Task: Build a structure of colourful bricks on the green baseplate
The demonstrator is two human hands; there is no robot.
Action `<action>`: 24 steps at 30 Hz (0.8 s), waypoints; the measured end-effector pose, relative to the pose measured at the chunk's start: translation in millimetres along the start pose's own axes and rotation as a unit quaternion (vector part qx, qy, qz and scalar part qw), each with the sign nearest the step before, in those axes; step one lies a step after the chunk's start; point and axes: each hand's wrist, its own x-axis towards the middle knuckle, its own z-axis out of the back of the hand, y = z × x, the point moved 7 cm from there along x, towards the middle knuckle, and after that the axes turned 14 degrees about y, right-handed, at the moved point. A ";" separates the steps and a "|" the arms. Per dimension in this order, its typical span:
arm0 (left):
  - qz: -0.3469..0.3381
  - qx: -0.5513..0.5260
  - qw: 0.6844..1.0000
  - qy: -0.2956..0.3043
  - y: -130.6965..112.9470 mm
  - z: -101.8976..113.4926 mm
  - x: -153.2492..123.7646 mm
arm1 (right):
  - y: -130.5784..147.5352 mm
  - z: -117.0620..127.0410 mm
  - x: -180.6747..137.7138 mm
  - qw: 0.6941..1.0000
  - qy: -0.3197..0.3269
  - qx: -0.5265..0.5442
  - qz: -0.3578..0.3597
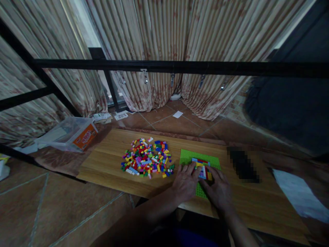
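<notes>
A bright green studded baseplate lies on the wooden table, partly covered by my hands. Built on it is a low, multicoloured toy brick structure with blue, white, red and yellow bricks. My left hand is closed against the left side of this structure, its fingertips at the bricks. From the right, my right hand grips the structure's near right part between thumb and fingers. Whether a loose brick sits under the fingertips is hidden. To the left of the baseplate spreads a pile of loose toy bricks in many colours.
The wooden table is long and narrow. A pixelated dark object lies right of the baseplate, with a white sheet beyond it. A clear plastic bin with an orange label stands at the far left. A black metal bar crosses before the curtains.
</notes>
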 end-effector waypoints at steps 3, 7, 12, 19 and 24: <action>0.009 -0.027 0.999 -0.015 8.5 10.6 -12.9 | 0.0 0.0 0.4 1.000 -0.006 0.001 0.000; 0.046 -0.064 0.995 -0.053 35.3 28.7 -43.2 | 0.8 0.0 0.3 1.000 -0.009 0.002 -0.005; 0.094 -0.060 0.987 -0.116 76.9 41.9 -89.8 | 1.4 0.8 0.0 1.000 0.003 0.008 -0.020; 0.104 -0.041 0.981 -0.156 96.5 40.6 -108.4 | 0.8 0.8 -0.9 1.000 0.001 0.011 -0.019; 0.099 -0.040 0.987 -0.119 86.3 37.6 -92.2 | 0.1 0.3 -0.6 1.000 0.004 0.007 -0.024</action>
